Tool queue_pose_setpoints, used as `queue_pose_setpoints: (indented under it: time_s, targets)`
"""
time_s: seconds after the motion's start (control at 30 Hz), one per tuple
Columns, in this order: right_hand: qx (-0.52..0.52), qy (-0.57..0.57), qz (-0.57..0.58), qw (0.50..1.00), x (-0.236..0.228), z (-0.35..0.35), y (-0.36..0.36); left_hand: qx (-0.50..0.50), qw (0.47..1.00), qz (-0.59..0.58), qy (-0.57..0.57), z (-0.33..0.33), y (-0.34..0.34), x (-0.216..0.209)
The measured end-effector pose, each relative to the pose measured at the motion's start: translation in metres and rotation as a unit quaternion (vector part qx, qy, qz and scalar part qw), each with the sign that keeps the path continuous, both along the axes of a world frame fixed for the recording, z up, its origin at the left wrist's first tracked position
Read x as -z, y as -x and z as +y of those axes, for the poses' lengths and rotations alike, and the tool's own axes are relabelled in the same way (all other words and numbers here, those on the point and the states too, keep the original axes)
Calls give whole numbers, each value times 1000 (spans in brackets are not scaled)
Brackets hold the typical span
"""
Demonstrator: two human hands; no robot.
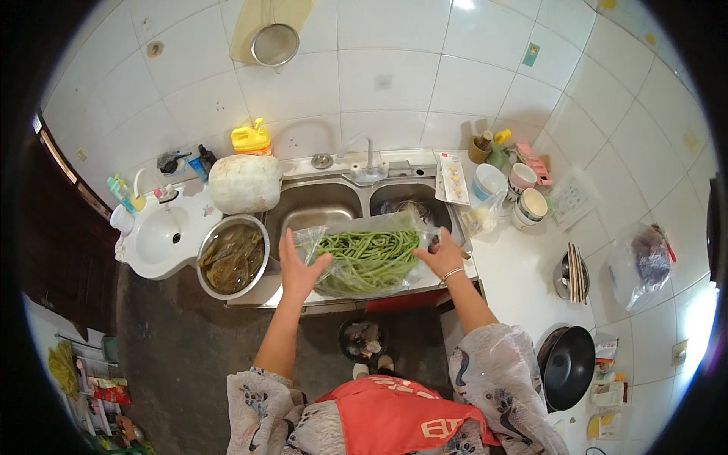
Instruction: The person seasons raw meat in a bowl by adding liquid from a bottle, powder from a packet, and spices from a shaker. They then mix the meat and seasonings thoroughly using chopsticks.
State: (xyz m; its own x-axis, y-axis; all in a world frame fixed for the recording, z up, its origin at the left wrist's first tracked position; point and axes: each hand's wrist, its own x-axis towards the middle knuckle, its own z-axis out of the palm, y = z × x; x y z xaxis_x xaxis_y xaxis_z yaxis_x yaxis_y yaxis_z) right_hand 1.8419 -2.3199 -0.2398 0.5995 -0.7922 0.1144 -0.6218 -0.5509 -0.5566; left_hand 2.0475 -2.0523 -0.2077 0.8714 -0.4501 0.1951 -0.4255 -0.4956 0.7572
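Observation:
A clear plastic bag [327, 282] full of long green beans [371, 254] is in front of me, over the front edge of the double steel sink. My left hand [300, 267] grips the bag's left side, with the thumb on the near face and the fingers upright along the edge. At the opposite end, my right hand [441, 259] holds the bag's right side; a bracelet circles that wrist. The fingertips behind the plastic are partly hidden. The beans lie lengthwise inside, visible through the film.
Left of the sink [315, 205], a steel bowl [263, 262] holds soaked brownish leaves, beside a large pale winter melon [244, 184]. Stacked bowls [531, 205] and a tray of small pieces [453, 179] stand right. A black wok [570, 368] sits on the right counter; a bin [349, 353] is below.

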Motion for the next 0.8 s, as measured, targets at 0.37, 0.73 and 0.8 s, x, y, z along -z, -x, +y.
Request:
queue_pose_setpoints:
  time_s: [0.37,0.73,0.8]
  targets:
    - [24,-516,-230,825,24,-19,-9,-69,875,419,232,21,-39,39]
    - [65,-732,-424,529,26,-47,-14,-51,575,634,515,37,-72,79]
    - [-16,-770,-431,470,53,-66,-8,-68,560,647,513,27,-69,89]
